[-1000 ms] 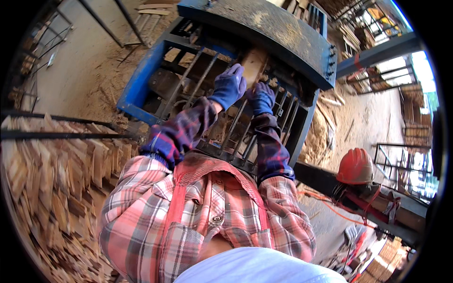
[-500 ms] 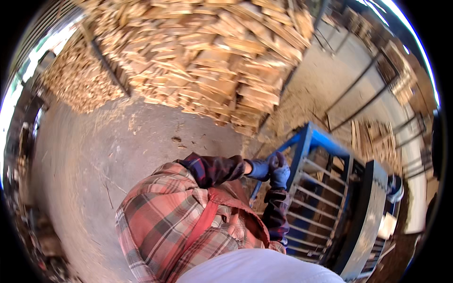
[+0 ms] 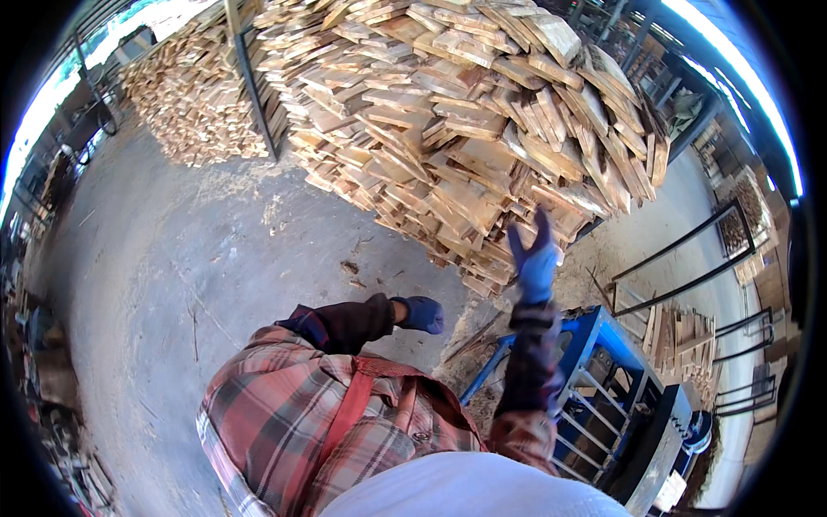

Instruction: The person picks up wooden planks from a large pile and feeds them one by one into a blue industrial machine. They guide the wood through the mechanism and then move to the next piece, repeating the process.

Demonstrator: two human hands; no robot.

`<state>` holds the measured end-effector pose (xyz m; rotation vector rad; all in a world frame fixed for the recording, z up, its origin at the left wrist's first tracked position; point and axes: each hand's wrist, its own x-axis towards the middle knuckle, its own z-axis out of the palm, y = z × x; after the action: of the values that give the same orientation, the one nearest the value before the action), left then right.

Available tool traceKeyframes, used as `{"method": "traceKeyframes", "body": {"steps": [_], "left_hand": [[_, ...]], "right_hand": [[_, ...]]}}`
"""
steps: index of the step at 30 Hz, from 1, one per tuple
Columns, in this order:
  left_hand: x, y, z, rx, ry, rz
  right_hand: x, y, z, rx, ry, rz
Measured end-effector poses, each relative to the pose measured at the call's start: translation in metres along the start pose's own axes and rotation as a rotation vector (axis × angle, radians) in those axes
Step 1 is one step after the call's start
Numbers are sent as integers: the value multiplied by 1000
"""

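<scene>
My right hand [image 3: 536,263], in a blue glove, stretches forward with thumb and fingers spread and nothing in it. It is nearest to the front right edge of a big pile of rough-cut wooden boards [image 3: 465,194]; whether it touches a board I cannot make out. My left hand [image 3: 422,315], also gloved in blue, hangs in front of my body over the concrete floor. Its fingers are curled together, with nothing showing in them. Below my right forearm stands a blue metal-framed machine [image 3: 586,332] with a row of pale bars.
A second wood pile [image 3: 202,95] lies at the far left beyond a dark post [image 3: 252,95]. Dark metal rail frames [image 3: 689,254] stand on the right, near a smaller board stack [image 3: 680,340]. Wood scraps [image 3: 349,268] and sawdust lie on the concrete floor [image 3: 215,250].
My hands, together beside the blue frame before, have parted. The right one has reached forward toward the boards and opened; the left has drawn back left. The view has shifted toward the pile.
</scene>
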<state>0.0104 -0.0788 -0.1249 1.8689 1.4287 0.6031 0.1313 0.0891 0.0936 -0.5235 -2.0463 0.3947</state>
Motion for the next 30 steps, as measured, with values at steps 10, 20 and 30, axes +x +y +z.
{"method": "traceKeyframes", "body": {"steps": [10, 20, 30], "left_hand": [[-84, -120, -190, -83, 144, -154], [-114, -154, -225, -236, 111, -272], [14, -42, -377, -786, 111, 200]], "right_hand": [[404, -34, 59, -903, -138, -137], [469, -40, 64, -1289, -558, -117], [367, -140, 19, -1289, -582, -304]]}}
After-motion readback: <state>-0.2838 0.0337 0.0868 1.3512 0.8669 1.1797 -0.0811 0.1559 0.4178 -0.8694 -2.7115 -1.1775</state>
